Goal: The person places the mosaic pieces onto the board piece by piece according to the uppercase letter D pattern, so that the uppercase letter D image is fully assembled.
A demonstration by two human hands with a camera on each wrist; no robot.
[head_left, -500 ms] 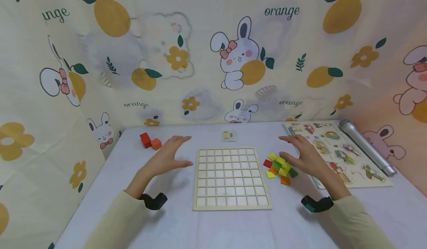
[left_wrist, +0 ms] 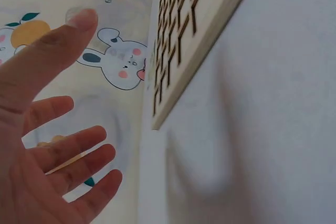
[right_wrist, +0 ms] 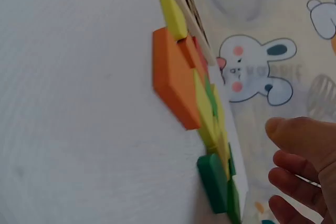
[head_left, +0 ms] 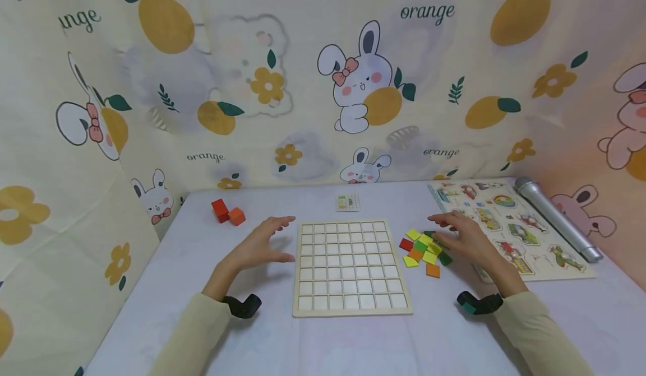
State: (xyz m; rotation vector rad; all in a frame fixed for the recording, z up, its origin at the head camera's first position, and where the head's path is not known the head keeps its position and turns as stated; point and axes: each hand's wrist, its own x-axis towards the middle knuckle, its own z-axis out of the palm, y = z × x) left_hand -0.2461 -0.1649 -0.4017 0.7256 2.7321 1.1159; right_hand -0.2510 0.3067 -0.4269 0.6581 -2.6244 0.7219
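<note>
- Left hand (head_left: pixel 256 246): thumb and fingers apart, at the board's (head_left: pixel 350 260) nine o'clock.
- Right hand (head_left: pixel 469 242): thumb and fingers apart, near tiles (head_left: pixel 420 246), at their three o'clock.
- Board: between the hands.
- Tiles: beside board, three o'clock.
- Card (head_left: pixel 348 203): twelve o'clock of board.

Yellow, green, red, orange on tiles (head_left: pixel 420 247); pale grid on board (head_left: pixel 353 312); bunny-and-orange print on cream backdrop (head_left: pixel 313 84).

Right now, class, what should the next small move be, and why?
Probably lower the right hand and pinch one of the coloured tiles: they lie loose close to that hand, which holds nothing, and the grid board beside them carries none.
</note>
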